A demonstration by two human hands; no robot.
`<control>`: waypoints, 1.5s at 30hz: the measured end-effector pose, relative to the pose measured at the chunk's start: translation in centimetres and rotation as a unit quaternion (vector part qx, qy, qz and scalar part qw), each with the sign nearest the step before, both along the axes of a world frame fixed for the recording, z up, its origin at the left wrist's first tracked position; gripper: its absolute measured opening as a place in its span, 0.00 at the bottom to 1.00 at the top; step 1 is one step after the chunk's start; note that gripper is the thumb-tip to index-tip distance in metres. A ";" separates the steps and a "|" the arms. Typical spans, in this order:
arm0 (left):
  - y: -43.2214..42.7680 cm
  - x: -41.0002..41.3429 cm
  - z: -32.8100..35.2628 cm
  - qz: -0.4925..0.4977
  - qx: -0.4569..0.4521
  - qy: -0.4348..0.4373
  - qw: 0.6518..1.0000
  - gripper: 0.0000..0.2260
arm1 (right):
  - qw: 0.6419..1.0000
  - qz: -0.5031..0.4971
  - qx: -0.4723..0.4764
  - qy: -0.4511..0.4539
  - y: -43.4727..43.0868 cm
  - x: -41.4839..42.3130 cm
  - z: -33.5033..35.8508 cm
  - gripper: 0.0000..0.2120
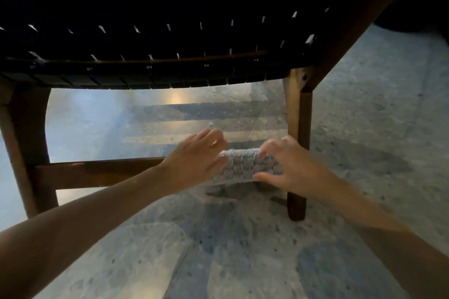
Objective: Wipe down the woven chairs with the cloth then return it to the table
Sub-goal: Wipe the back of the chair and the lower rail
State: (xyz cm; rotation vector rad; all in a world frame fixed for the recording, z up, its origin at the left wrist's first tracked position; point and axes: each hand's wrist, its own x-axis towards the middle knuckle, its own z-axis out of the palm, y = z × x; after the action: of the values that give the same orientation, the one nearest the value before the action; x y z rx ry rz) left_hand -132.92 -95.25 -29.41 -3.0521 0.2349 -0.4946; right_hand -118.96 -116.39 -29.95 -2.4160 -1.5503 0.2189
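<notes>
I look from low down at a woven chair: its dark woven seat (155,22) fills the top of the view, on brown wooden legs. A pale speckled cloth (243,165) is wrapped over the right part of the low wooden crossbar (97,172). My left hand (194,155) holds the cloth's left end, fingers curled over the bar. My right hand (286,167) grips the cloth's right end, fingers over the top and thumb below, just left of the right front leg (297,138). The frame is blurred around the hands.
The left front leg (26,148) stands at the left edge. A sloping wooden rail (352,22) runs up to the right. Grey speckled stone floor (243,250) lies below and around the chair, with light stripes under the seat.
</notes>
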 end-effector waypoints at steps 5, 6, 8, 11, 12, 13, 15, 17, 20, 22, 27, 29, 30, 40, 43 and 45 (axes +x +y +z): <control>-0.7 4.1 -2.6 0.076 0.036 0.154 0.984 0.39 | 0.993 0.011 -0.082 -0.080 2.4 1.9 -2.5 0.43; -0.7 4.3 -3.5 0.081 0.052 0.161 0.982 0.42 | 0.993 -0.002 -0.104 -0.063 2.7 2.3 -3.1 0.45; -0.8 4.4 -5.2 0.089 0.053 0.163 0.981 0.44 | 0.982 0.004 -0.149 -0.118 3.3 2.7 -4.3 0.46; -0.7 4.2 -7.5 0.086 0.063 0.116 0.988 0.39 | 0.978 0.016 -0.113 -0.176 3.4 2.9 -5.5 0.40; -0.5 4.1 -8.0 0.072 0.069 0.080 0.992 0.38 | 0.979 0.023 -0.084 -0.186 3.4 2.9 -5.8 0.38; -0.3 4.0 -8.3 0.055 0.075 0.039 0.995 0.36 | 0.977 0.028 -0.049 -0.204 3.3 2.9 -6.2 0.35; 0.0 3.9 -9.0 0.031 0.083 -0.018 0.996 0.35 | 0.973 0.028 0.005 -0.227 3.3 2.8 -6.8 0.34; 0.3 4.0 -9.4 0.019 0.081 -0.044 0.996 0.35 | 0.971 0.031 0.027 -0.234 3.4 2.8 -7.2 0.34; 0.6 3.7 -9.7 0.013 0.079 -0.055 0.995 0.35 | 0.970 0.039 0.034 -0.237 3.5 2.9 -7.5 0.35; 1.3 3.0 -9.7 0.015 0.081 -0.066 0.994 0.34 | 0.971 0.044 0.040 -0.232 4.1 2.5 -7.5 0.35; 4.9 -0.1 -9.7 0.020 0.095 -0.083 0.992 0.34 | 0.973 0.068 0.022 -0.217 7.6 -0.3 -7.0 0.32; 6.5 -1.7 -9.7 0.030 0.097 -0.074 0.992 0.33 | 0.976 0.075 0.002 -0.205 9.3 -1.6 -6.8 0.31; 7.3 -2.6 -9.7 0.037 0.099 -0.069 0.992 0.33 | 0.976 0.081 -0.004 -0.204 10.3 -2.4 -6.8 0.31; 14.9 -10.3 -9.4 0.106 0.117 -0.051 0.986 0.38 | 0.969 0.117 -0.011 -0.217 19.7 -9.0 -7.2 0.32; 17.3 -12.7 -9.4 0.145 0.090 -0.034 0.985 0.35 | 0.967 0.132 0.003 -0.219 23.2 -11.6 -7.2 0.30; 18.7 -14.5 -9.6 0.187 0.065 -0.038 0.979 0.33 | 0.968 0.144 0.015 -0.205 25.5 -13.4 -7.2 0.31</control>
State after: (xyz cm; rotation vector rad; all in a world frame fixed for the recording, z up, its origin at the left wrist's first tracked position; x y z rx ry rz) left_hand -147.44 -76.53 -39.03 -2.8422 -0.2944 -0.5414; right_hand -132.37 -90.90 -37.18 -2.3035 -2.0631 -0.2703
